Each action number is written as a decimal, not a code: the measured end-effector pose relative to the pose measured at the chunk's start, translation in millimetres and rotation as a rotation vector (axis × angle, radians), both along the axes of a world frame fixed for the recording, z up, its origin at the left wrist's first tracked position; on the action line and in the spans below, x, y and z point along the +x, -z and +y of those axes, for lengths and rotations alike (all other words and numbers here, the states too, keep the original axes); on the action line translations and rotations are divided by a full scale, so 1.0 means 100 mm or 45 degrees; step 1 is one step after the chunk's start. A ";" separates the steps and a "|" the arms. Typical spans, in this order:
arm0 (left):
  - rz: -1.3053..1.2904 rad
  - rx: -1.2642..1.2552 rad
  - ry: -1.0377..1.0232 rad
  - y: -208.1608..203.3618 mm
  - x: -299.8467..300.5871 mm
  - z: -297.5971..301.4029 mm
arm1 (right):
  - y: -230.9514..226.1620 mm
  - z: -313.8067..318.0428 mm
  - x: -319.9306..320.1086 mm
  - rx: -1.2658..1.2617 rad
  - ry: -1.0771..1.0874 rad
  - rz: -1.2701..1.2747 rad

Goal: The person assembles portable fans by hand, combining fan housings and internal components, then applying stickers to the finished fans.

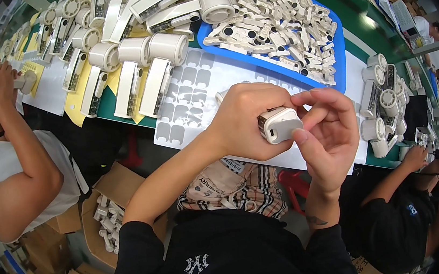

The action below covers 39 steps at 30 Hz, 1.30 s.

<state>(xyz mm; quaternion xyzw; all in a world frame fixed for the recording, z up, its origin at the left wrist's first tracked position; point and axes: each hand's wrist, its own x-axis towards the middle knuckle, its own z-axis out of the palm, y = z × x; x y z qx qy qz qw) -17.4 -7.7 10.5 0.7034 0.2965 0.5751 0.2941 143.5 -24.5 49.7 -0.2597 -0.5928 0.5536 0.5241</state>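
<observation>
A white handheld device (pixel 269 126) is in my left hand (pixel 252 117), whose fingers wrap round its body. A grey rounded pad (pixel 286 124) covers much of the end turned toward me, beside a small dark slot. My right hand (pixel 330 135) is at that end with fingers curved and apart. Its thumb tip touches the pad's edge, and its index fingertip is near the top of the device. Behind my left hand lies a white sheet (pixel 162 135) bearing rows of similar grey pads, with some pad spots bare. The rest of the device is hidden by my left hand.
A blue tray (pixel 276 64) heaped with small white parts stands beyond my hands. Many white devices with round heads (pixel 168 46) lie at the far left, others (pixel 388 99) at the right. Co-workers sit on both sides. An open carton (pixel 93 227) of white parts stands lower left.
</observation>
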 end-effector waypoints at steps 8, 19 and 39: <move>0.006 0.026 0.002 0.03 0.01 -0.01 | 0.02 -0.01 -0.01 0.030 0.037 -0.020; 0.015 -0.053 -0.033 0.01 -0.03 0.00 | -0.11 -0.01 -0.07 0.422 0.264 -0.449; 0.037 -0.169 -0.832 -0.94 -2.34 -0.04 | 0.43 0.11 0.66 -0.362 0.041 0.044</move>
